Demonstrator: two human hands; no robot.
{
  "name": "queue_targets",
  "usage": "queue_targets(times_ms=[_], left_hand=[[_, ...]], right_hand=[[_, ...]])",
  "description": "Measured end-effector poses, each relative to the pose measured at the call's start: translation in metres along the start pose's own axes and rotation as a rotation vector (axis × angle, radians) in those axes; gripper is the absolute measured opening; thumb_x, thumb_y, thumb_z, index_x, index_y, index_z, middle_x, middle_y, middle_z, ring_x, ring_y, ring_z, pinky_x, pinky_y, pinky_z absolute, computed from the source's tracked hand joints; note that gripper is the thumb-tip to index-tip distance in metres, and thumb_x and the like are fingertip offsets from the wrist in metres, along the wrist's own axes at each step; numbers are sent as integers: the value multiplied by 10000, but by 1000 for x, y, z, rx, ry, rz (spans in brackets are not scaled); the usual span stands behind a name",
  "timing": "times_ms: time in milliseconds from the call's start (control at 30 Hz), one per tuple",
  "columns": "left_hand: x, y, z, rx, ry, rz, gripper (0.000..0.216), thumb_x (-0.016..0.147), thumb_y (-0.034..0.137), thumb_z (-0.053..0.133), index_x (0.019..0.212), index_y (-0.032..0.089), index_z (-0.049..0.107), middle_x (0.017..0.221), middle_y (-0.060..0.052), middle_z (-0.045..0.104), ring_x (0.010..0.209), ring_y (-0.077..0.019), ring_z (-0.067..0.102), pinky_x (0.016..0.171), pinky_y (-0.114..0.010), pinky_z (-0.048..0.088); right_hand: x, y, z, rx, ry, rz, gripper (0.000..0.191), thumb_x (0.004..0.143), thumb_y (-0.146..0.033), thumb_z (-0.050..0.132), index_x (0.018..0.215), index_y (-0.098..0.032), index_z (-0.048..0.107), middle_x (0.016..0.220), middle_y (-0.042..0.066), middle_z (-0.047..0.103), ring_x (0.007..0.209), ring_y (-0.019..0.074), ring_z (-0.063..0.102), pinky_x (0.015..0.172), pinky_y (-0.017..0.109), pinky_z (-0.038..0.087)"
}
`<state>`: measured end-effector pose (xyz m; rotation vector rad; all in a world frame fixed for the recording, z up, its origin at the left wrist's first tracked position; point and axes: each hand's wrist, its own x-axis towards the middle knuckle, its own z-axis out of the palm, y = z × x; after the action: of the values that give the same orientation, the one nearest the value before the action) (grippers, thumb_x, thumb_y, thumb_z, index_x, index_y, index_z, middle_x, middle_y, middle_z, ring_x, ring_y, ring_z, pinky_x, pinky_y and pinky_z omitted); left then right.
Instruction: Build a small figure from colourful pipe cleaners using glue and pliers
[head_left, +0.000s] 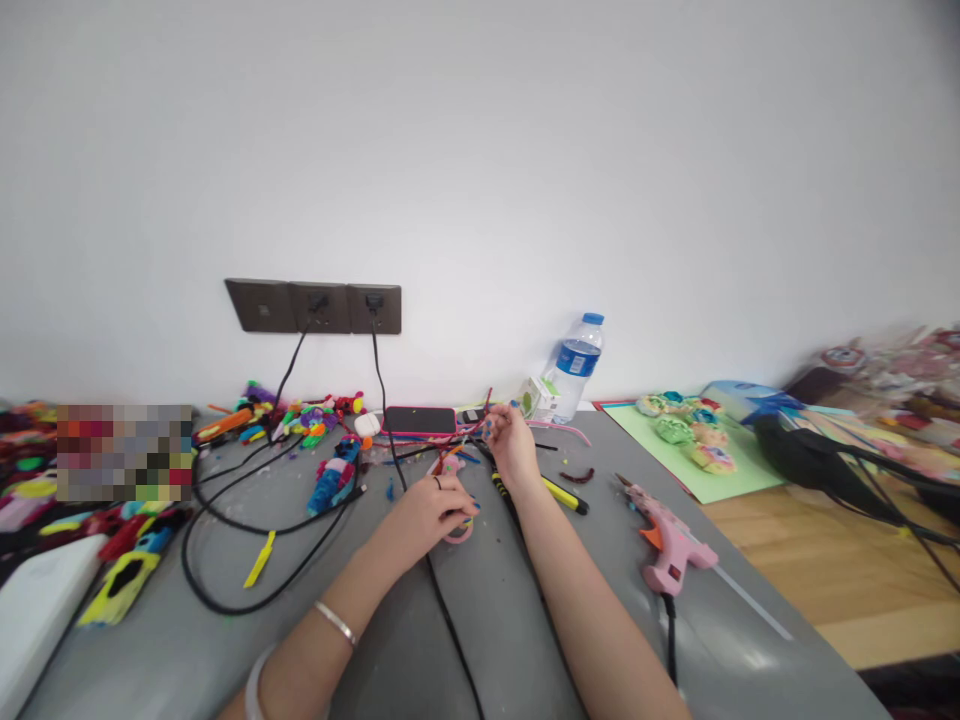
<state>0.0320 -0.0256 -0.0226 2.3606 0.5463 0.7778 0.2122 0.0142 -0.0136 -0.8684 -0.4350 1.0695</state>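
My left hand (437, 510) is palm down over the grey table, its fingers bent over a pink loop-handled tool (458, 535) that looks like scissors. Most of that tool is covered by the fingers. Further away and to the right, my right hand (513, 448) is raised with its fingertips pressed together. A thin dark red strand (489, 396) shows beside those fingertips; whether they hold it is unclear. Just beyond both hands lie thin coloured pipe cleaners (420, 444). A yellow-and-black tool (566, 495) rests partly behind my right forearm.
On the right lie a pink glue gun (671, 560) and a green sheet (697, 485) with fabric flowers. A water bottle (576, 370) leans by the wall near a phone (420, 421). Black cables (225, 605) loop across the left. A blue fuzzy figure (330, 485) lies nearby.
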Motion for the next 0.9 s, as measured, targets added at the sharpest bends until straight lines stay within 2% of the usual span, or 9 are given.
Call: queue_targets(times_ms=[667, 900], left_hand=[[0, -2, 0, 3, -6, -19, 169, 837, 146, 598, 844, 195, 760, 904, -71, 744, 840, -176, 696, 760, -265, 515], [-1, 5, -2, -61, 35, -87, 121, 822, 153, 616, 816, 180, 734, 895, -77, 735, 832, -180, 681, 777, -281, 511]], right_hand=[[0, 2, 0, -4, -9, -32, 265, 756, -438, 622, 667, -195, 565, 468, -68, 496, 408, 63, 431, 390, 177, 324], [-1, 0, 0, 13, 14, -9, 210, 768, -380, 573, 673, -192, 577, 487, -64, 518, 411, 59, 435, 396, 176, 337]])
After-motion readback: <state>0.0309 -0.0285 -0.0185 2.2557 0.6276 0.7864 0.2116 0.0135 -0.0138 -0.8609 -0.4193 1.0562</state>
